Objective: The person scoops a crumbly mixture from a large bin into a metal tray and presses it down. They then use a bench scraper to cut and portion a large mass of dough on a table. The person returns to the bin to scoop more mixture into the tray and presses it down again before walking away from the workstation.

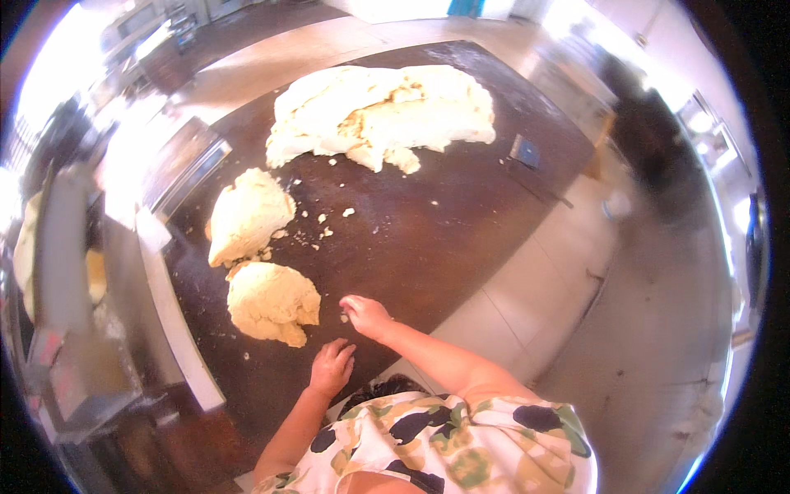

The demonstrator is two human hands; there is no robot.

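I look down through a wide fisheye, the left one of a pair worn side by side on my head, facing down and forward over the bench (387,230). It sits close above me: my patterned shirt (473,440) fills the lower edge, with my forearms (432,356) reaching up from there to my left fingers (338,349) and right fingers (349,302), just below mid-picture. The view is wide enough to take in floor (642,329) and room around, bending straight edges toward its round, dark rim.

Dough (273,301) pale yellow; table (411,222) dark brown; shirt (473,445) white, green-black blotched.
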